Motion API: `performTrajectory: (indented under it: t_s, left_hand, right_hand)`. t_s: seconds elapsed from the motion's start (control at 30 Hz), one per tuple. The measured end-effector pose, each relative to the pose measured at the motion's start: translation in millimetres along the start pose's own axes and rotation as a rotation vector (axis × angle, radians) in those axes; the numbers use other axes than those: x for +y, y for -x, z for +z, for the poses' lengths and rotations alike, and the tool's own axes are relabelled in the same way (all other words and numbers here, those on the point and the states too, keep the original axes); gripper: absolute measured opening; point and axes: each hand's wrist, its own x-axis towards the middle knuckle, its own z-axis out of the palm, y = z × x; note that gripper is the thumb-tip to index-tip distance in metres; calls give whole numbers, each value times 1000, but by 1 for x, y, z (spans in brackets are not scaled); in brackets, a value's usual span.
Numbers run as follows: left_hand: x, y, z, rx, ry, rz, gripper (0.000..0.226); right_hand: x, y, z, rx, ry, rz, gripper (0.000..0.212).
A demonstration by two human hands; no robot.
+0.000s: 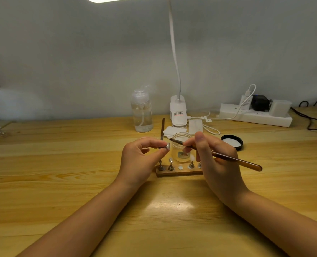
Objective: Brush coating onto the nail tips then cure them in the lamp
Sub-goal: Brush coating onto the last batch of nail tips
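My left hand (141, 160) pinches a small metal stand with a clear nail tip (167, 146) on it, held above the table. My right hand (212, 160) grips a brown brush (233, 160) like a pen, its dark tip close to the nail tip. Below both hands lies a wooden holder (178, 172) carrying several more stands with nail tips and one bare white spot. A small open glass jar (181, 143) with clear liquid stands just behind the holder.
The jar's black lid (232, 141) lies to the right. A clear pump bottle (142, 110), a white clip lamp base (178, 113), white wipes (174, 131), a second brush (162, 128) and a power strip (256, 115) with cables line the back of the wooden table.
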Motion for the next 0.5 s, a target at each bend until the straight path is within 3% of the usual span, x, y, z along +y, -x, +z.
performTrajectory:
  t_s: [0.23, 0.5]
  left_hand:
    - [0, 1, -1, 5, 3, 0, 22]
    - [4, 2, 0, 7, 22, -25, 18]
  right_hand:
    - [0, 4, -1, -49, -40, 36, 31]
    - [-2, 1, 0, 11, -30, 27, 29]
